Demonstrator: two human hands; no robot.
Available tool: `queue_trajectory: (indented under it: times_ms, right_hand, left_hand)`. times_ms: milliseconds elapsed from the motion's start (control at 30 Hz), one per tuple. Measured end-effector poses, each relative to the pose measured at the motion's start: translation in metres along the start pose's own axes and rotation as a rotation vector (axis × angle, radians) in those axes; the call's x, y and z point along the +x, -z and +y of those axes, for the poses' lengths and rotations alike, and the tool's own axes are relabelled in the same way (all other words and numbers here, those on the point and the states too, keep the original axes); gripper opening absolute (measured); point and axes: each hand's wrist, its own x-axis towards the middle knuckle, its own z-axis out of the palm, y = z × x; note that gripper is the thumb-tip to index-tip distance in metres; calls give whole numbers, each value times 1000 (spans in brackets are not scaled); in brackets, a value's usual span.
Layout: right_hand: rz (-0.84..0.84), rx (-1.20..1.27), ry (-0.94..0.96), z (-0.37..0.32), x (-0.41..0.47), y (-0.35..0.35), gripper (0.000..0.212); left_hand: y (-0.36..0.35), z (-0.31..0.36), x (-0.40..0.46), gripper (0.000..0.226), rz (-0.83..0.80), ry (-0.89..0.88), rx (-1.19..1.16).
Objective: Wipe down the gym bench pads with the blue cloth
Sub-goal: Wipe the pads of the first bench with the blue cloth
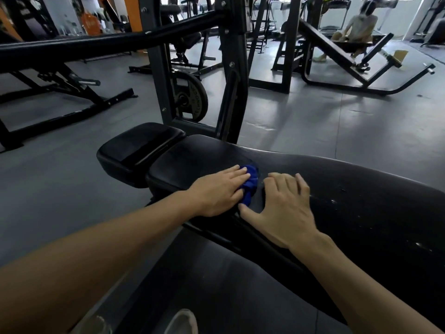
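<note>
A long black bench back pad (pixel 361 194) stretches from the centre to the right, worn and flecked with white marks. A smaller black seat pad (pixel 134 150) lies just beyond its far left end. My left hand (pixel 216 191) presses the bunched blue cloth (pixel 250 184) flat onto the long pad near its left end, fingers straight over it. Most of the cloth is hidden under the palm. My right hand (pixel 284 208) rests on the same pad just right of the cloth, fingers spread and slightly bent, holding nothing.
A black rack upright (pixel 231 97) stands right behind the bench, with a weight plate (pixel 190 97) stored on it. Another bench (pixel 60 49) stands at the left. A person (pixel 358 27) sits on a machine at the far right. Grey floor (pixel 60 189) surrounds the bench.
</note>
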Motion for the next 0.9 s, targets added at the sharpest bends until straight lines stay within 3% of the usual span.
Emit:
queue_trajectory:
  times_ms: [233, 400, 533, 733, 800, 900]
  right_hand:
    - [-43, -43, -35, 6, 10, 1, 94]
    - [-59, -147, 39, 4, 19, 3, 94]
    - [-52, -156, 55, 4, 16, 2, 95]
    - [-48, -119, 10, 3, 16, -1, 91]
    - [-43, -118, 8, 2, 16, -1, 91]
    - [-38, -108, 34, 5, 17, -3, 90]
  left_hand:
    - [22, -41, 37, 55, 14, 257, 10]
    - [13, 4, 66, 54, 30, 95, -3]
    - [7, -11, 34, 55, -18, -37, 24]
    - [27, -50, 77, 52, -10, 225, -6]
    - [27, -30, 100, 47, 12, 208, -35]
    - [13, 3, 98, 50, 16, 37, -36]
